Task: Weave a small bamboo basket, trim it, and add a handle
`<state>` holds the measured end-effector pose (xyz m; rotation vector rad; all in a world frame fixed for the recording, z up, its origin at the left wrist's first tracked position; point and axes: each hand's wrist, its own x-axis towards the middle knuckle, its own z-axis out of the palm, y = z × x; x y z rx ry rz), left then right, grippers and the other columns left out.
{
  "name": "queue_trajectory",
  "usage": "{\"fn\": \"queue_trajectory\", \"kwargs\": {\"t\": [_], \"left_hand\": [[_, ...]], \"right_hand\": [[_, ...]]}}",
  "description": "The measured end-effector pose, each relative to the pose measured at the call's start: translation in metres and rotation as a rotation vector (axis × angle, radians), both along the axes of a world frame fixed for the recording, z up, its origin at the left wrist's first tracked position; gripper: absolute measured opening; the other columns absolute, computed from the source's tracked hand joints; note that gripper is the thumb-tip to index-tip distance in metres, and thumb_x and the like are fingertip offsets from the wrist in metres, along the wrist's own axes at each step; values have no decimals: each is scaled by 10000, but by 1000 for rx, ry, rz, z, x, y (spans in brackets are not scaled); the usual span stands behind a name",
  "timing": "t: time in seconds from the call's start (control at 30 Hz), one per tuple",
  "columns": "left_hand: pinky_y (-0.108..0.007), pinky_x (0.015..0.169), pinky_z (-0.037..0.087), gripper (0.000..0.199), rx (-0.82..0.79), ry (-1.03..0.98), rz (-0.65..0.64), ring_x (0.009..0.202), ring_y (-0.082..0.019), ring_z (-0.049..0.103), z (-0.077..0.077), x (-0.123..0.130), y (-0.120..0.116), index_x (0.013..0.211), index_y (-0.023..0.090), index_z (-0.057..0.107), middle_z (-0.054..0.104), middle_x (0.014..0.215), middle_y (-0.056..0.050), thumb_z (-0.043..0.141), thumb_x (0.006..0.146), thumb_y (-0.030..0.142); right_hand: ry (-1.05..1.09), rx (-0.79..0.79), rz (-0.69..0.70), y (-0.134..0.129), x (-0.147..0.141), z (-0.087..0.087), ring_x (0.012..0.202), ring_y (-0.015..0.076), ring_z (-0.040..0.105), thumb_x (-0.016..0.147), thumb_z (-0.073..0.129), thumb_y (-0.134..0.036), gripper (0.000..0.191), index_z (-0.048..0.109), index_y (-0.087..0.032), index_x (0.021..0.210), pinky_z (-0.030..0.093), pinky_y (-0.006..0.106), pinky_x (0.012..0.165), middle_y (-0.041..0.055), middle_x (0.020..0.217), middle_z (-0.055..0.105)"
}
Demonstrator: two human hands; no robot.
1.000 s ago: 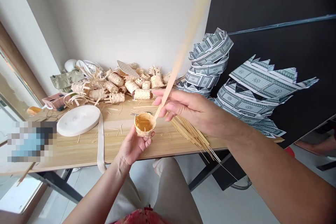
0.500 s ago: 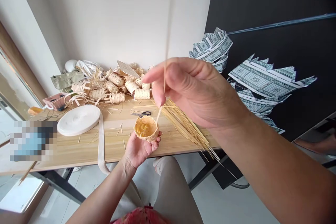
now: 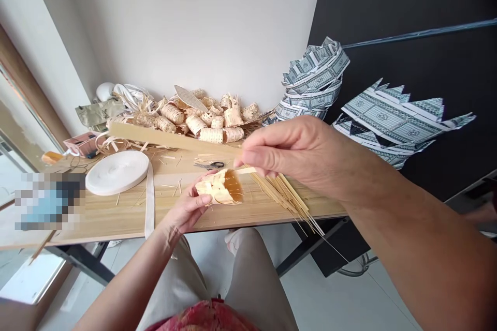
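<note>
My left hand [image 3: 191, 208] is closed around a small woven basket [image 3: 217, 187] of pale strips, held on its side over the table's front edge. Its opening faces right. Between the pinched thumb and fingers of my right hand [image 3: 272, 152] is a thin flat bamboo strip [image 3: 245, 170]. One end of the strip runs toward the basket rim, and a long blurred length stretches left across the table. Whether the strip is woven into the rim cannot be made out. Black scissors [image 3: 212, 165] lie just behind the basket.
A bundle of thin bamboo strips [image 3: 285, 196] lies on the wooden table [image 3: 128, 217] at right. Woven tubes [image 3: 212, 135] are heaped against the wall. At left is a white tape roll [image 3: 116, 171]. Patterned folded bands [image 3: 396, 108] stand by the black panel.
The basket has turned from opening upward to lying sideways, opening right. My right hand has moved down and slightly right, and the strip has swung from upright to leftward across the table.
</note>
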<state>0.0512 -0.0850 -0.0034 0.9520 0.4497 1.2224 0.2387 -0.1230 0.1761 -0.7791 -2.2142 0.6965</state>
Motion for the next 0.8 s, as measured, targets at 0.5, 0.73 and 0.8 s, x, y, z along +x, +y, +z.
{"fn": "queue_trajectory", "kwargs": {"t": [0.5,0.73,0.8], "left_hand": [[-210,774,446,558,182,171,150,976,-156,541,5,-14,1,1058,307,548,565,1107,20,792,588,132],[-244,690,489,339,81,33,70,842,-145,562,-1,0,-7,1074,299,514,545,1041,1,643,770,375],[-230,668,490,303,59,36,94,807,-131,562,2,2,-8,1050,294,523,556,1015,8,645,773,316]], "right_hand": [[-304,385,-2,-22,5,-36,565,80,507,854,441,-47,223,609,-162,764,363,201,528,-28,644,590],[-462,518,26,-35,-3,-62,580,94,475,779,476,4,199,566,-169,737,347,219,523,-29,687,567],[-440,615,-14,-39,-4,-65,506,88,403,774,495,-18,196,518,-169,651,269,240,460,-43,611,514]]}}
